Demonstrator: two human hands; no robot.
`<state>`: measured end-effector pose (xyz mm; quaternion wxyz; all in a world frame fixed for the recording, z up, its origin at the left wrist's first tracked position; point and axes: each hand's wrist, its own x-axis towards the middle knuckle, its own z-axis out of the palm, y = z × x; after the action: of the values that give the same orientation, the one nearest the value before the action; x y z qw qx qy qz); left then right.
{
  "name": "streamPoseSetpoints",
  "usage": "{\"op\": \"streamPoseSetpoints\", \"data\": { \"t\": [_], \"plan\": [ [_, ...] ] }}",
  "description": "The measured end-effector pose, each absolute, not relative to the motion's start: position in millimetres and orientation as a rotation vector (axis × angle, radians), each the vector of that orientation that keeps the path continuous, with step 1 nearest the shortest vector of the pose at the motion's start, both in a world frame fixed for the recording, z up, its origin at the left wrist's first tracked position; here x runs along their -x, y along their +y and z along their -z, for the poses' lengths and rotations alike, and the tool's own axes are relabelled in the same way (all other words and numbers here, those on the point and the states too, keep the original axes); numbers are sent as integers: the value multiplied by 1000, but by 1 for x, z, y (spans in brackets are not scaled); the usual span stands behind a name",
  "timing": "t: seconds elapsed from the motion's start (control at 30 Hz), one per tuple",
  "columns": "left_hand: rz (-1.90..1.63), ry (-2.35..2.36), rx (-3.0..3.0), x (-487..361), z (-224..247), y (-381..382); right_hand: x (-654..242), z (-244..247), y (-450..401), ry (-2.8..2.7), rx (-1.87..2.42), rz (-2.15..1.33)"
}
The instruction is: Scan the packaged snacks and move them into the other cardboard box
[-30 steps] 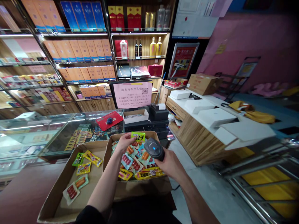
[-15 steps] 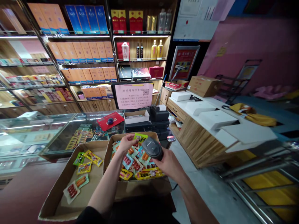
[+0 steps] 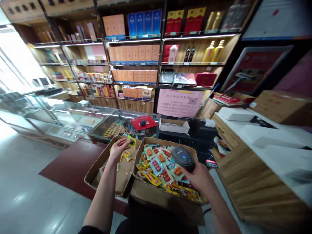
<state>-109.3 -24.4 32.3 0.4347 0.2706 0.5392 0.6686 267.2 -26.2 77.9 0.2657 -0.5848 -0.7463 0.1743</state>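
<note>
My left hand [image 3: 118, 149] pinches a small yellow-green snack packet [image 3: 131, 142] above the left cardboard box [image 3: 124, 183]. Inside that box lie a few yellow packets [image 3: 127, 155], partly covered by my hand and forearm. A dark grey barcode scanner [image 3: 182, 157] with a lit blue spot is gripped in my right hand [image 3: 198, 177], over the right cardboard box [image 3: 146, 191]. Sealed sausage packets [image 3: 156, 165] and long yellow packets [image 3: 182, 191] fill the right box.
A glass display counter [image 3: 102, 112] runs behind the boxes, with a red envelope [image 3: 144, 123] on it. Next to it stand a monitor with a pink notice [image 3: 179, 102] and a small white box [image 3: 174, 126]. A wooden cabinet [image 3: 236, 175] is at the right.
My left hand has carried the yellow-green packet from over the right box to over the left box. The scanner stays above the right box, now showing a blue light. The view has turned left.
</note>
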Motion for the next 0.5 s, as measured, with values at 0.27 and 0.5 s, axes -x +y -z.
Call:
{"op": "streamPoseSetpoints", "data": {
  "t": [0.27,0.5],
  "plan": [
    [-1558,1452,-779,121,-38,-30,-269,-73,-23,-1929,1799,-326],
    [-1195,1280,-1091,42,-29,18,-265,-72,-55,-1737,1874,-232]
  ]
}}
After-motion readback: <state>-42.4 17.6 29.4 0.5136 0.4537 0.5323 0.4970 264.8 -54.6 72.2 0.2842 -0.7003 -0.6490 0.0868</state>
